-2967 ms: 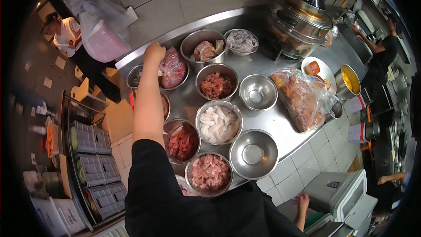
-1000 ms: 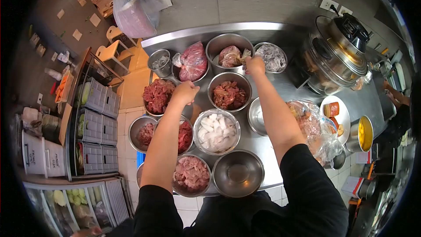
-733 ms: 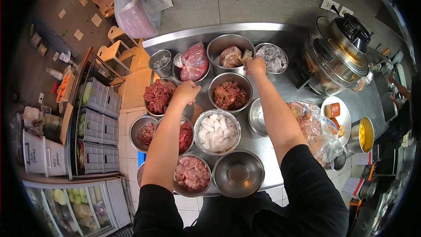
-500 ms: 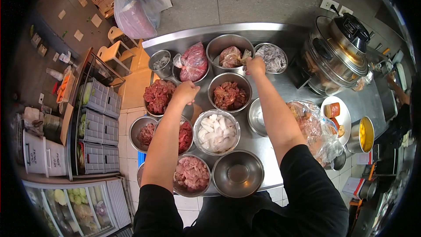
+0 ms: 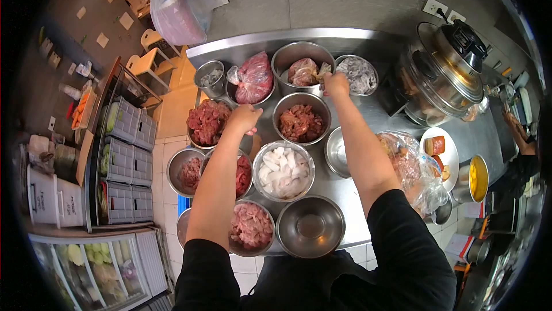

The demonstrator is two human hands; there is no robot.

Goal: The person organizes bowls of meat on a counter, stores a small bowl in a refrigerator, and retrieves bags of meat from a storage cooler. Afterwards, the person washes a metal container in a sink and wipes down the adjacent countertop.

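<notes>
My left hand (image 5: 244, 120), fingers curled in, is over the steel counter between a bowl of dark red meat (image 5: 209, 122) and a pot of chopped meat (image 5: 301, 121); what it holds, if anything, is hidden. My right hand (image 5: 336, 85) is closed at the rim of a large pot (image 5: 280, 55) with bagged meat (image 5: 303, 72) inside; its fingertips are hidden. Just beyond it sits a bowl of greyish pieces in plastic (image 5: 357, 74). A knotted bag of red meat (image 5: 255, 78) rests in a bowl. White strips (image 5: 284, 172) fill another bowl.
An empty steel bowl (image 5: 310, 226) is at the near edge beside pink meat (image 5: 251, 225). At right are a large bag of meat (image 5: 408, 167), a white plate (image 5: 451, 164), a yellow-filled pot (image 5: 478, 179) and a large cooker (image 5: 443, 75). A co-worker's arm (image 5: 517, 133) shows far right.
Since three seconds ago the view has swung left and my right hand has come into sight at the large pot. My left hand has left the bagged red meat. Over the last second both hands stay nearly still.
</notes>
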